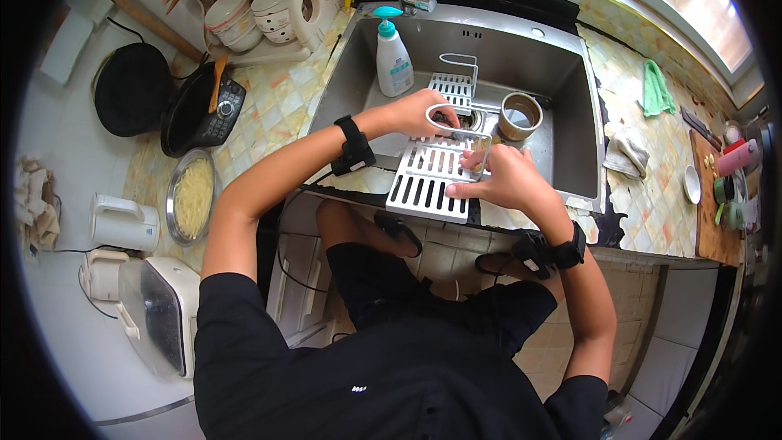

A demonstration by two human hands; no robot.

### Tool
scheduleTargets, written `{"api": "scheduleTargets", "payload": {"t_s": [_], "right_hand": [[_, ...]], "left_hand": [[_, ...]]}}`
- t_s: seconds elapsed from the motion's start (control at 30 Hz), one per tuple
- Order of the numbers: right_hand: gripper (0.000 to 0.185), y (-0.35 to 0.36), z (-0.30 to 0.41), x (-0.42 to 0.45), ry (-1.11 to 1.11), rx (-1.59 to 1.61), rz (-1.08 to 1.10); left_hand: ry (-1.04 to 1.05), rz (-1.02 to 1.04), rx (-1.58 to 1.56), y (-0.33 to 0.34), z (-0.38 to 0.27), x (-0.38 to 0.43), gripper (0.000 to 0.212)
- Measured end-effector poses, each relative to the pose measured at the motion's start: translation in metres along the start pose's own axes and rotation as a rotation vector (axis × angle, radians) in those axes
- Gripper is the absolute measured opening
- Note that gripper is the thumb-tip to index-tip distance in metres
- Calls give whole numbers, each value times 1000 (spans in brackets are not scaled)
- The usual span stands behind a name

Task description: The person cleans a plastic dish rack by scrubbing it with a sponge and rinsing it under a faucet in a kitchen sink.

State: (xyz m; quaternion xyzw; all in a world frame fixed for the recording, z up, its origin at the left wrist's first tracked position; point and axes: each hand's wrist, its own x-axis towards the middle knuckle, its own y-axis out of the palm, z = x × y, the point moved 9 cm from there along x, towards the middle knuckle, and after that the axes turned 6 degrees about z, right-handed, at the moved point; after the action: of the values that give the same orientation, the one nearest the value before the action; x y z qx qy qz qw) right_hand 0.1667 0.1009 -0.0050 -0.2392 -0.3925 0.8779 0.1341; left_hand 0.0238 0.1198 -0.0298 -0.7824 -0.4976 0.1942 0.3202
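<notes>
My right hand (pixel 510 178) grips the side of a white slotted rack (pixel 431 189), thumb on top, and holds it tilted over the sink's front edge. A white wire loop (pixel 458 130) rises from the rack's far end. Behind that loop, my left hand (pixel 424 111) has its fingers closed on a dark scouring pad (pixel 442 118), partly hidden by them. In the stainless steel sink (pixel 562 91) lies a second slotted rack (pixel 450 87) with its own wire loop. A brown-rimmed cup (pixel 512 126) holding liquid stands to the right, near the drain.
A white pump bottle (pixel 394 67) stands in the sink's back left, below the faucet (pixel 417 0). A bowl of pale shreds (pixel 194 198) and an open black electric pan (pixel 198 113) are left. Cloths (pixel 627 153), a knife (pixel 701 128) and a cutting board (pixel 708 208) lie right.
</notes>
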Motion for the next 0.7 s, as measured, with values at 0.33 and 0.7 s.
{"api": "scheduleTargets", "payload": {"t_s": [0.33, 0.7], "right_hand": [[69, 9, -9, 1, -63, 41, -92], [72, 13, -4, 4, -108, 64, -106]], "left_hand": [[-57, 14, 60, -6, 9, 1, 22], [-146, 78, 133, -21, 22, -15, 16]]}}
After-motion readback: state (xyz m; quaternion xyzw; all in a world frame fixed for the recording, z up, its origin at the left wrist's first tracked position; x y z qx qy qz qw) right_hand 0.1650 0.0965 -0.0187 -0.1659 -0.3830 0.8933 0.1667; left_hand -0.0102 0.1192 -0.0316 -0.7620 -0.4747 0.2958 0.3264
